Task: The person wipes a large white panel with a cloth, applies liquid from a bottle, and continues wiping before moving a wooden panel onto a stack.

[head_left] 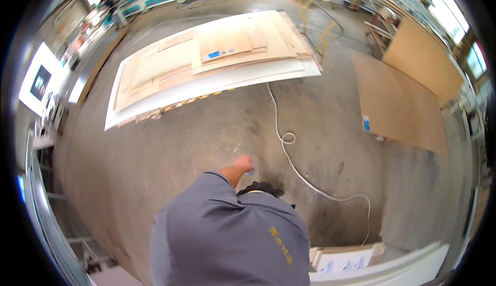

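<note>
Small blue object [250,173], too tiny to identify, shows at the fingertips of the left hand [243,163], which hangs over the grey concrete floor [181,146]; whether the fingers grip it I cannot tell. A white cable [289,157] snakes just beside. Farther off lies a stack of pale plywood sheets [217,53].

A small blue and white label [212,56] is stuck on the top wooden sheet of the stack at the far side of the floor. A small blue label [366,123] is seen at the near left edge of the brown board lying to the right. White panels with blue markings [343,261] are seen at the lower right. A dark screen in a white frame [40,82] is seen at the far left.
</note>
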The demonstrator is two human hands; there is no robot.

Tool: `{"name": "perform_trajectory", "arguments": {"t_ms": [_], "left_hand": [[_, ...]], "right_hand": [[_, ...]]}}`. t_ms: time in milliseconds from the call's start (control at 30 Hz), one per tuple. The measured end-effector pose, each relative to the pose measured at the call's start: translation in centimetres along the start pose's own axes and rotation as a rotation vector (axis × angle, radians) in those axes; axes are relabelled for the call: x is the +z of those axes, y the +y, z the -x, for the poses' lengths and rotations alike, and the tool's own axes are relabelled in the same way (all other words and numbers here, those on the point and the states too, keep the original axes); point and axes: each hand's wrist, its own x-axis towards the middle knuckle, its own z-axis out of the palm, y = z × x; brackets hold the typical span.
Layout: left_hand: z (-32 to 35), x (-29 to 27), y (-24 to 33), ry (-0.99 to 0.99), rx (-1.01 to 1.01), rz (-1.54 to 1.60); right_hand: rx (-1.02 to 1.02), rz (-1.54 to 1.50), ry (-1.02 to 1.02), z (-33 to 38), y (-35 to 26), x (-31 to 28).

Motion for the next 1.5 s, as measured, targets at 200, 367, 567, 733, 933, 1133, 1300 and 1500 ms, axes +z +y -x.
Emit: {"name": "perform_trajectory", "arguments": {"t_ms": [200,367,567,733,933,1133,1300,1500], "left_hand": [[1.2,-2.5,-4.7,0.07,0.154,-0.138],[2.7,-5.4,-4.3,0.04,0.22,-0.271],[7.3,-7.4,-6.5,0.169,0.482,-0.253],[8.4,-8.5,-2.9,0.158,0.744,-0.218],[15.4,-12.7,3.4,0.034,1.144,-0.169],[27.7,-16.6,12.0,-0.066,1.752,-0.138],[37.6,-17.2,16.1,-0.297,1.998,-0.075],[48.4,-14.9,16.3,-0.549,2.183,0.012]], "right_hand": [[0.261,0.065,0.049,12.4,11.4,-6.0],[0.474,0.096,0.135,24.0,20.2,-8.8],[0.684,0.242,0.186,41.2,29.0,-12.0],[0.805,0.365,0.167,55.1,30.9,-13.8],[0.803,0.453,0.059,63.8,29.4,-14.3],[1.154,0.333,-0.114,54.7,13.6,-22.8],[1.076,0.276,-0.07,56.7,8.7,-21.2],[1.052,0.241,-0.081,56.6,8.9,-21.9]]}}
